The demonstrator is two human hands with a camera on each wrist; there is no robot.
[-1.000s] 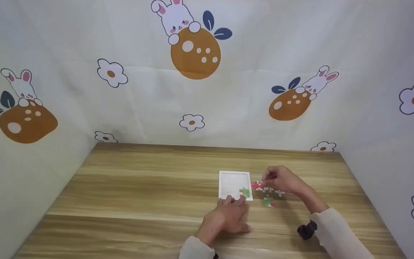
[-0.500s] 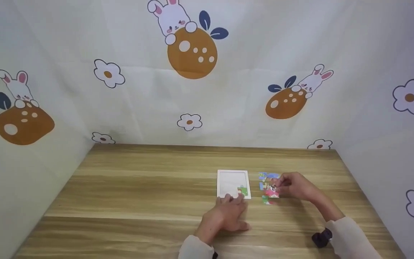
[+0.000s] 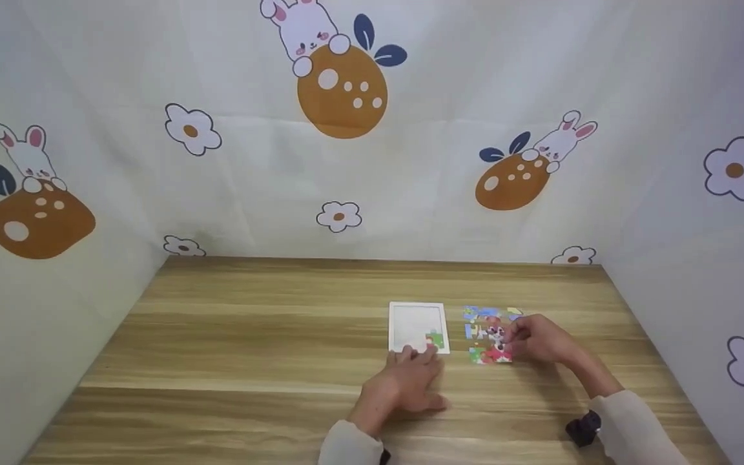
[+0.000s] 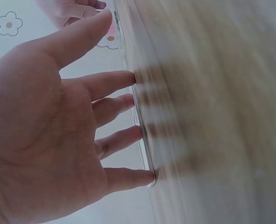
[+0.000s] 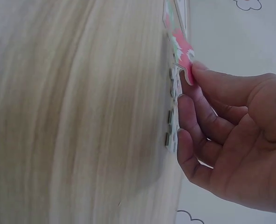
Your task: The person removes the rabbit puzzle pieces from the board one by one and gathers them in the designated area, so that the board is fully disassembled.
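Observation:
My right hand (image 3: 540, 339) pinches a red puzzle piece (image 5: 182, 49) between thumb and forefinger, low over the table; its other fingers are bent beside more pieces. In the head view this red piece (image 3: 500, 354) lies beside a green one (image 3: 477, 355), among the loose puzzle pieces (image 3: 485, 312). My left hand (image 3: 404, 382) is spread, its fingertips (image 4: 137, 133) resting on the near edge of the white puzzle frame (image 3: 392, 326). A green puzzle piece (image 3: 435, 338) sits in the frame's near right corner. My right fingers partly cover the pieces at the right.
The wood-grain table (image 3: 249, 336) has pale cloth walls (image 3: 249, 174) behind it and at both sides. A narrow strip of table lies between the frame and the loose pieces. A black wrist device (image 3: 582, 429) hangs at the right sleeve.
My right hand has moved right and nearer from beside the frame, bringing the red piece down next to the green one at the loose pieces. The left hand stays at the frame's edge.

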